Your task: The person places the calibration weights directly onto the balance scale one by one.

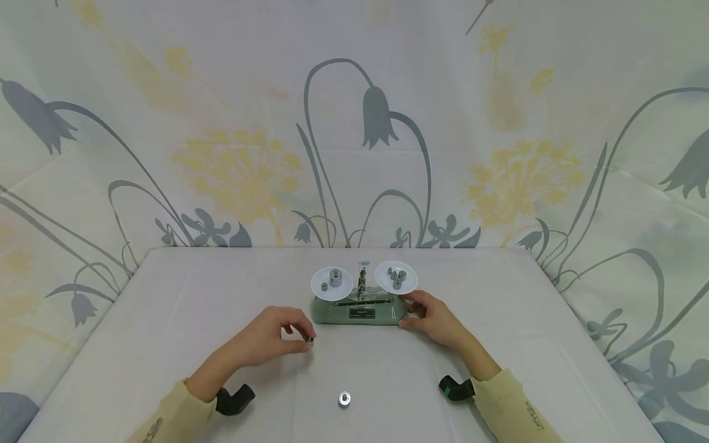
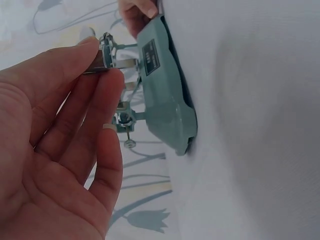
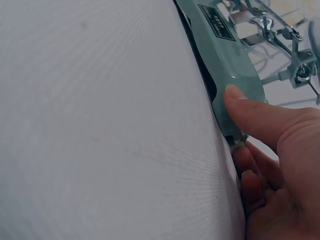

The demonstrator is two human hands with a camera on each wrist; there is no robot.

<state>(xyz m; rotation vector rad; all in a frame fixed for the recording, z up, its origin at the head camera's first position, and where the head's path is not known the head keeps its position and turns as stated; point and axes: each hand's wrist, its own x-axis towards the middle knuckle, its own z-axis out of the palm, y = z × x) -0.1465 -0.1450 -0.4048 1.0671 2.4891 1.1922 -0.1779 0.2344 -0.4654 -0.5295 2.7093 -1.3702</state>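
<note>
A green balance scale (image 1: 360,312) stands on the white-covered table with two white pans. The left pan (image 1: 317,290) carries a large metal weight (image 1: 335,278) and a small one. Several small metal weights (image 1: 397,283) sit on the right pan (image 1: 411,278). My left hand (image 1: 271,337) pinches a small metal weight (image 1: 310,341) between thumb and fingertips, just in front of the scale's left end; the left wrist view shows this weight (image 2: 103,57) too. My right hand (image 1: 437,320) grips the right end of the base, its thumb (image 3: 250,110) on the front face.
Another metal weight (image 1: 344,399) stands alone near the front of the table. Black curved devices (image 1: 235,400) (image 1: 456,388) stick out by both sleeves. A curtain with a flower print (image 1: 354,154) hangs behind the table and along its sides.
</note>
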